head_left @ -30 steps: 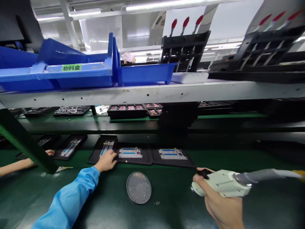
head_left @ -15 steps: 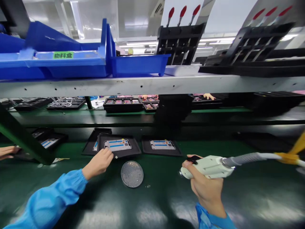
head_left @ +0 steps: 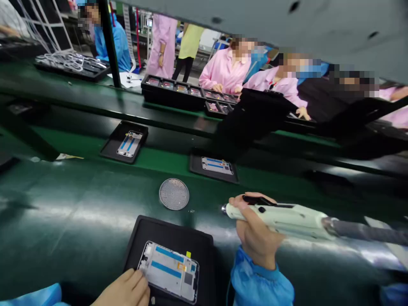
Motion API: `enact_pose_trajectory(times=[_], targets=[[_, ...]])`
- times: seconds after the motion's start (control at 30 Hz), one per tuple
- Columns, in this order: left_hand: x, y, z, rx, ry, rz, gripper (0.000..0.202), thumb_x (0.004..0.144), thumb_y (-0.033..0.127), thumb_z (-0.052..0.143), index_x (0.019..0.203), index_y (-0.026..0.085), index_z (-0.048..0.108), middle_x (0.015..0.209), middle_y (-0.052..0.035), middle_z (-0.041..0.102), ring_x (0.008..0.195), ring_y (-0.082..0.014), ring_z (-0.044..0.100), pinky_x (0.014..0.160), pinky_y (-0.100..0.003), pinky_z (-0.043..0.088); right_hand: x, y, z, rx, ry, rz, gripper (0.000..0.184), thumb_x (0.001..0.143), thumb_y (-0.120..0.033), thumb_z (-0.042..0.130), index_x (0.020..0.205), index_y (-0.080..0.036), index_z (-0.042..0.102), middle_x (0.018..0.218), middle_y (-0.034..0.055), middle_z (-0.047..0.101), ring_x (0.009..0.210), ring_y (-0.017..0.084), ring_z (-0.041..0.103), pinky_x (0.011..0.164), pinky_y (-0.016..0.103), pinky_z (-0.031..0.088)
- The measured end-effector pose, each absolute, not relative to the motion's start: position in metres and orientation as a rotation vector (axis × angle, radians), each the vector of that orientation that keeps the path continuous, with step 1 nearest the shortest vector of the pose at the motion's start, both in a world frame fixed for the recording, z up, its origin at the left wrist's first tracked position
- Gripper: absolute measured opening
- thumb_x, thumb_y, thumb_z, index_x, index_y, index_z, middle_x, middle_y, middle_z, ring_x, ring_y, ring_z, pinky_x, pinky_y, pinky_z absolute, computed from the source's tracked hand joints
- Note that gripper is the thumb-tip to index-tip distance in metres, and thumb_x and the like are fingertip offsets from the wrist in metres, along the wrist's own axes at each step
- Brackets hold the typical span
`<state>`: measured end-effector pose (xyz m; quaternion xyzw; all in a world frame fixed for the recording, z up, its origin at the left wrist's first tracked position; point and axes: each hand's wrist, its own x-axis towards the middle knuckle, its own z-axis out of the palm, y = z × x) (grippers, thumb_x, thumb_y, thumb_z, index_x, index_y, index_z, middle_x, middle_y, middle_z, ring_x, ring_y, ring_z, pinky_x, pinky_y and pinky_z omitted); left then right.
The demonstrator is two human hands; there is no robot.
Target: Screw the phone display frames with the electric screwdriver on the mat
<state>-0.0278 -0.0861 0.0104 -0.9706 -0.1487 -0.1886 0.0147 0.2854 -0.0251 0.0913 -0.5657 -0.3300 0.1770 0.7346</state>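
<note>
My right hand (head_left: 258, 233) is wrapped around a pale green electric screwdriver (head_left: 296, 219), its metal tip pointing left and a grey cable sleeve running off to the right. At the bottom, my left hand (head_left: 127, 289) is closed on the left side of a black tray (head_left: 172, 229), with its fingertips hidden from clear view. In that tray lies a silver phone frame (head_left: 170, 278) with two blue strips and a small yellow tab. Beyond it, on the green bench, sits a round dish (head_left: 174, 194) with a fine dotted surface.
Two more black trays with phone frames lie farther back, a left tray (head_left: 108, 151) and a right tray (head_left: 210, 173). A green post (head_left: 28, 131) rises at left. A shelf (head_left: 287, 25) crosses overhead. Several co-workers sit or stand beyond the bench.
My left hand has brought the black tray from the back toward me, off the other tray. The view has tilted and lowered. The screwdriver stays in my right hand.
</note>
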Motion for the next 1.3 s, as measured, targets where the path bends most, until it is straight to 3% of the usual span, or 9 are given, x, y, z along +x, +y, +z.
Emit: enact_pose_trajectory(times=[0.13,0.3,0.43,0.7,1.3], targets=[[-0.009,-0.063,0.020,-3.076,-0.379,-0.565,0.012,0.092,0.026,0.060,0.095,0.017,0.066,0.083,-0.0036,0.066,0.078,-0.0190,0.057,0.080,-0.034,0.043,0.260,-0.001,0.070,-1.273,-0.891,0.543,0.025,0.073,-0.022,0.077,0.094,-0.020,0.065,0.076,-0.0004,0.066,0.070,0.016,0.065,0.072,0.037,0.056],[0.006,-0.024,0.020,-3.216,-0.194,-0.356,0.061,0.095,0.060,0.042,0.120,0.009,0.063,0.122,-0.0168,0.064,0.114,-0.0313,0.057,0.108,-0.049,0.034,0.231,0.041,0.044,-1.267,-0.953,0.647,0.025,0.075,-0.026,0.074,0.097,-0.020,0.064,0.076,-0.0003,0.064,0.069,0.016,0.063,0.072,0.038,0.056],[0.005,-0.015,0.002,-3.295,-0.294,-0.339,0.074,0.097,0.063,0.030,0.137,0.005,0.052,0.132,-0.0183,0.061,0.121,-0.0315,0.055,0.110,-0.047,0.032,0.220,0.056,0.033,-1.286,-0.963,0.677,0.024,0.076,-0.030,0.072,0.096,-0.020,0.063,0.077,-0.0004,0.062,0.070,0.015,0.061,0.073,0.038,0.055],[0.007,-0.019,-0.001,-3.326,-0.477,-0.395,0.069,0.098,0.054,0.036,0.135,-0.001,0.053,0.134,-0.0212,0.059,0.123,-0.0338,0.053,0.110,-0.044,0.029,0.215,0.053,0.024,-1.363,-0.964,0.724,0.023,0.077,-0.029,0.072,0.094,-0.019,0.060,0.078,0.0003,0.062,0.070,0.016,0.061,0.072,0.038,0.054],[0.008,-0.019,0.000,-3.313,-0.515,-0.441,0.063,0.097,0.051,0.041,0.131,0.001,0.057,0.131,-0.0188,0.061,0.120,-0.0328,0.054,0.108,-0.044,0.030,0.209,0.050,0.034,-1.326,-0.937,0.723,0.025,0.076,-0.023,0.073,0.096,-0.021,0.059,0.074,-0.0020,0.060,0.070,0.016,0.060,0.077,0.041,0.052]])
